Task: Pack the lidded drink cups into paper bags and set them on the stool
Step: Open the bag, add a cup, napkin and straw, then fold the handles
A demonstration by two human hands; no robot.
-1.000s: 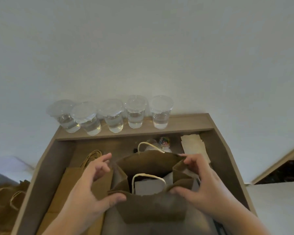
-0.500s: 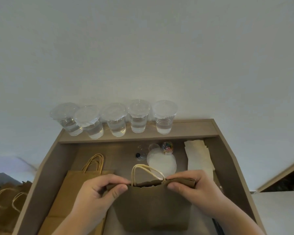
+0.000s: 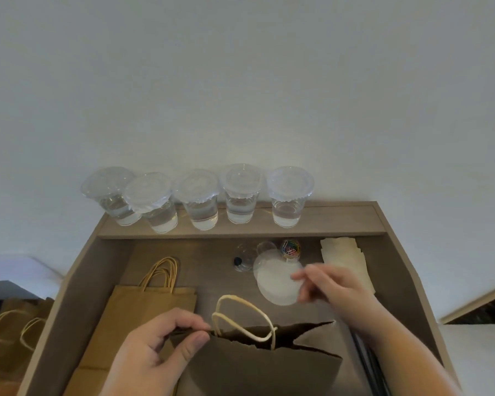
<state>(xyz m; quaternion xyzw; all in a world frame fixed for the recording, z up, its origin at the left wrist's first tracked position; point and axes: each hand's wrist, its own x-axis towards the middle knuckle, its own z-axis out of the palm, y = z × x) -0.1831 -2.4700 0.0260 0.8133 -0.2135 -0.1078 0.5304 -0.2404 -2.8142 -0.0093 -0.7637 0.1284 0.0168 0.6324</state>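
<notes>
The drink cups (image 3: 240, 208) are clear, glossy plastic under thin see-through lids (image 3: 290, 181). The paper bag (image 3: 257, 370) is matt brown kraft with pale twisted-cord handles (image 3: 230, 296). The desk (image 3: 326, 221) looks like matt wood-grain board.

Five clear lidded cups (image 3: 200, 201), part-filled, stand in a row on the back ledge (image 3: 340, 221); a dark paper bag (image 3: 255, 370) stands in front, mouth ajar, beside flat tan bags (image 3: 143, 315).

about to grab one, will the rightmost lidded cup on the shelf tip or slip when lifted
The rightmost cup is probably steady when lifted: liquid fills only its lower part. Its clear wall looks thin and likely flexes if squeezed hard. It narrows toward the base, so a sideways push might tip it.
</notes>
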